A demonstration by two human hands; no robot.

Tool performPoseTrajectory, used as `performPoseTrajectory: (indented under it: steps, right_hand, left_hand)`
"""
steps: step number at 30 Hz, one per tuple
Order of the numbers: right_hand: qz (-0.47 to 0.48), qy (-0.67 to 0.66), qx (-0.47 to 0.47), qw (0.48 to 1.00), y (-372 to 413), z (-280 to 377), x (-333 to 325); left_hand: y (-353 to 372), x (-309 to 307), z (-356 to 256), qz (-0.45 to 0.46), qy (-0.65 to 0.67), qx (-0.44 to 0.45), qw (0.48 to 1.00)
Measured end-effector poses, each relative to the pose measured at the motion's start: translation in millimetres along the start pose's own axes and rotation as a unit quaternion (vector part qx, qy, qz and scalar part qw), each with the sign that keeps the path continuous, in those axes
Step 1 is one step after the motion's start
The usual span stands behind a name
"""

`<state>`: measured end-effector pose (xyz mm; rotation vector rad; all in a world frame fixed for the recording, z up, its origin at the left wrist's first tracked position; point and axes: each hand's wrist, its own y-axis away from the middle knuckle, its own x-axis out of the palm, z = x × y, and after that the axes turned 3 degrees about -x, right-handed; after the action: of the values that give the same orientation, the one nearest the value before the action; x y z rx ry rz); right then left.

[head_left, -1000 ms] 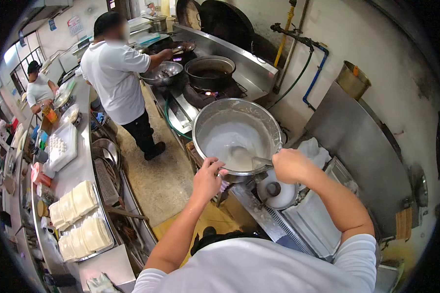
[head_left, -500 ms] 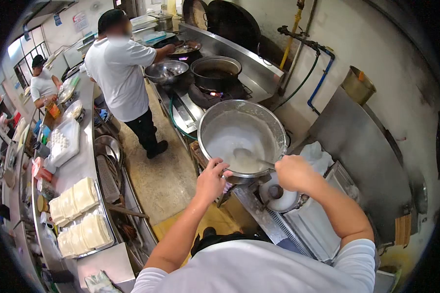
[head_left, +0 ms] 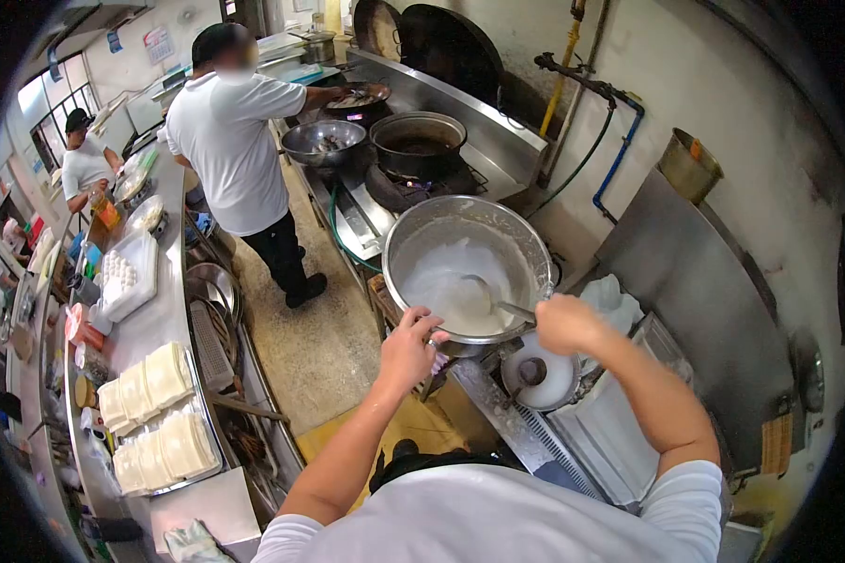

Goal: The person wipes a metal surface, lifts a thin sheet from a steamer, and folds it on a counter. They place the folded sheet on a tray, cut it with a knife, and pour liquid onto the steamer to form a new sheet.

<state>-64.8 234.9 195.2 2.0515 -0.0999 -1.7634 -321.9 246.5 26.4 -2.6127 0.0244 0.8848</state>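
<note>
A large metal bowl (head_left: 406, 277) holds a milky white liquid with froth on its surface. My left hand (head_left: 409, 349) is closed on the bowl's near rim, with the thumb towards me. My right hand (head_left: 567, 325) is wrapped round the handle of a metal ladle (head_left: 511, 310) at the right side of the rim. The ladle's head dips into the liquid and is partly hidden by it. Just below my right hand lies a round whitish lid (head_left: 559, 383) with a dark knob.
A dark pot (head_left: 418, 131) sits on a burner beyond the bowl. A co-worker (head_left: 230, 141) stands at the stove near another metal bowl (head_left: 324, 141). To the left, a counter carries a tray of white dough balls (head_left: 127, 272) and stacked pale sheets (head_left: 164, 450).
The ladle's head has shifted right through the liquid, and my right hand has moved slightly right. My left hand stays at the rim. The co-worker's arm reaches farther over the pan.
</note>
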Motion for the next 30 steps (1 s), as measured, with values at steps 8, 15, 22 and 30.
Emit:
performPoseTrajectory:
  steps: [8,15,22,30]
  right_hand:
    - [0.072,-0.321,0.018,0.944,-10,-23,15]
    - [-0.025,-0.535,0.077,0.841,8,-7,67]
    - [-0.208,-0.483,0.034,0.850,46,-10,99]
    - [-0.278,-0.517,0.053,0.808,90,-17,114]
  left_hand:
    - [1,3,0,-0.003,-0.004,-0.014,1.000]
    - [0,1,-8,0.027,-0.008,-0.050,0.998]
    - [-1,6,-11,0.008,0.000,-0.052,0.999]
    - [-8,10,-87,0.020,-0.199,-0.004,0.980]
